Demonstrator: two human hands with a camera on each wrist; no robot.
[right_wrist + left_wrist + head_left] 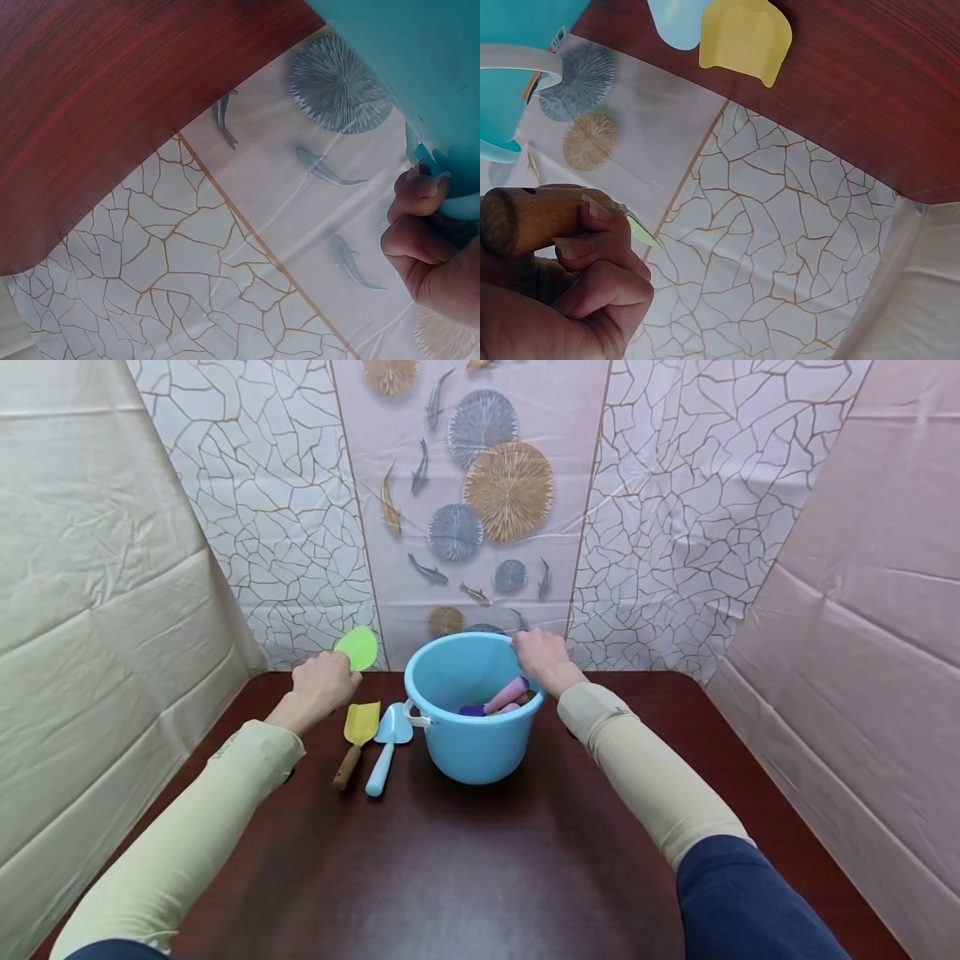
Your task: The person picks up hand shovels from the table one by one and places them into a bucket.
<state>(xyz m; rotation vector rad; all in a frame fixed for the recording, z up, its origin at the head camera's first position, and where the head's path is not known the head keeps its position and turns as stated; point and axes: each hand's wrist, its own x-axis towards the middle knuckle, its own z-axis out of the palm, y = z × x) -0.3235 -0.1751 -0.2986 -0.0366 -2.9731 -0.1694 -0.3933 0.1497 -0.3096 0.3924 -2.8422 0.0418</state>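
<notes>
My left hand (318, 687) grips the wooden handle (544, 217) of a toy trowel with a green blade (358, 647), raised over the table left of a light blue bucket (476, 747). On the bucket's right rim, the fingers of my right hand (543, 658) are curled over the edge. Inside the bucket lie several tools, among them one with a pink handle (507, 694); their lower parts are partly hidden. A yellow scoop (362, 723) with a brown handle and a light blue trowel (381, 768) lie side by side between my left hand and the bucket.
The dark reddish-brown table (472, 877) ends just behind the bucket. A patterned cloth (660, 527) hangs at the back, with plain pale cloth on both sides. The bucket's white handle (416, 717) hangs down at its left side.
</notes>
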